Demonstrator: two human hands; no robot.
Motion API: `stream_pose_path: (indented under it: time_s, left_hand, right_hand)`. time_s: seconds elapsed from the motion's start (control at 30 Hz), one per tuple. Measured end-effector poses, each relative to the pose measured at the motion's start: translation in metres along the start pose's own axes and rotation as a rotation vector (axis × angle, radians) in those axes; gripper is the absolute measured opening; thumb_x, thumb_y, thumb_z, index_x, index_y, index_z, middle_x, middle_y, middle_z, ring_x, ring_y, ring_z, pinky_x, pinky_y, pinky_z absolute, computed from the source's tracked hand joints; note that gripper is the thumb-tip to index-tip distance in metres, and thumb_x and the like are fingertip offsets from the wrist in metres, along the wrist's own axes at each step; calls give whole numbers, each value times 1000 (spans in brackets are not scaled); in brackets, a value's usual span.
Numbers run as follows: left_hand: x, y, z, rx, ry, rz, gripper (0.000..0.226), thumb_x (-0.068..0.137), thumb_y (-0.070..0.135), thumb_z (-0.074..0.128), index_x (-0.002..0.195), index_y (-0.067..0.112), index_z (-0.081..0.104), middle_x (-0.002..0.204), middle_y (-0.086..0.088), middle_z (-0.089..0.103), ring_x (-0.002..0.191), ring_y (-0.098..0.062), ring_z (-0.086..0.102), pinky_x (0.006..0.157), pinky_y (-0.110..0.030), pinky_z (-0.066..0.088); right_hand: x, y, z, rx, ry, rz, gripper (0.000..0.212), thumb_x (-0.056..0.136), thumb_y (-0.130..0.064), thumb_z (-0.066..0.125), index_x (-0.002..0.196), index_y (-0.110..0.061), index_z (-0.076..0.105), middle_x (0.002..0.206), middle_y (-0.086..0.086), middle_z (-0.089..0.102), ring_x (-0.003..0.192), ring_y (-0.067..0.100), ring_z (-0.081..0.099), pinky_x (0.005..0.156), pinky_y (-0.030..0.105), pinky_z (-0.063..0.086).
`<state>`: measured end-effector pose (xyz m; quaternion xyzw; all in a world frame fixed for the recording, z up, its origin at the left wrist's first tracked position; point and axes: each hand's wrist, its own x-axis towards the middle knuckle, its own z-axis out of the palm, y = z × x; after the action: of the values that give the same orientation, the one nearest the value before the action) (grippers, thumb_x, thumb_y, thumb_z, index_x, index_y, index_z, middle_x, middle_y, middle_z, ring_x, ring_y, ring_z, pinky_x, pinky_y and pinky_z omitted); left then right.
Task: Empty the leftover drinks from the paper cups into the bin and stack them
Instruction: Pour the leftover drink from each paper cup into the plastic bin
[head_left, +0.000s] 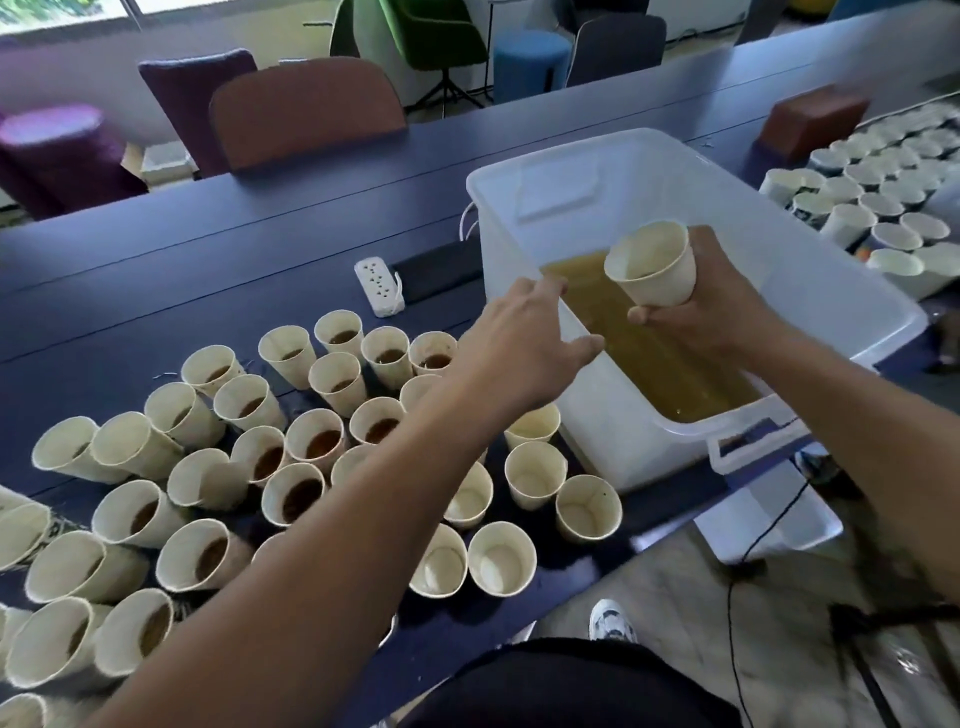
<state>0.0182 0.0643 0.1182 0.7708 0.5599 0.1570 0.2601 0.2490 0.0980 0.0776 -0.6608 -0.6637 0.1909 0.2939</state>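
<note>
Held cup: cream paper, tilted with its mouth toward the camera, above the bin.
Bin: translucent white plastic, yellowish-brown liquid pooled inside.
Full cups: clustered upright left of the bin, brown drink left inside.
Emptied cups: stood beside the bin's near wall.

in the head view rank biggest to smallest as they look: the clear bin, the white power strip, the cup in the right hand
1. clear bin
2. cup held in the right hand
3. white power strip, though it lies farther from the camera, so this is unsure
</note>
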Motion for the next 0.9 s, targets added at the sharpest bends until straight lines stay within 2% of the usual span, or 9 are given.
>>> stream_pose_path:
  time_s: [0.07,0.2,0.4,0.57,0.67,0.77,0.9]
  left_hand:
    - [3,0,9,34,-27,3,74,93,52,64,154,24,34,157,3,37,140,-24,39,108,-45,40]
    - [9,0,22,66,-74,-4,88,88,60,67,158,24,27,164,5,26,144,-26,36,111,-49,40]
    - [13,0,31,84,-120,-41,93,84,64,70,158,28,26,168,12,15,147,-22,34,111,-51,40]
    - [13,0,34,107,-125,-77,100,83,67,69,161,25,20,168,17,9,149,-18,32,107,-50,44]
    - [13,-1,34,113,-135,-81,102,83,68,68,161,26,18,168,18,6,149,-17,32,106,-50,45]
    - [13,-3,36,105,-143,-84,102,82,69,67,161,27,18,168,19,5,149,-19,32,107,-51,45]
    - [14,-4,37,94,-141,-85,102,82,69,68,161,27,18,168,19,6,150,-20,32,110,-53,42]
  right_hand:
    - [0,8,-2,-21,-16,47,83,81,-24,82,141,-20,25,128,3,43,110,17,47,85,34,44]
    - [1,20,-2,-37,-49,89,81,82,-21,81,139,-18,24,122,1,40,109,22,49,82,36,45]
    - [5,28,2,-47,-76,109,79,81,-23,82,136,-21,25,120,0,42,108,23,51,80,37,46]
    - [2,27,2,-100,-113,119,77,80,-24,82,134,-24,27,121,3,47,111,28,54,91,50,51]
    - [1,24,3,-181,-113,121,73,81,-24,81,134,-24,31,123,8,54,108,31,57,92,50,50]
    - [1,23,5,-315,-88,103,68,83,-28,79,132,-26,33,121,9,57,107,34,59,96,59,46]
    - [3,25,5,-427,-51,99,62,84,-32,77,131,-22,37,117,13,60,106,38,60,97,57,37]
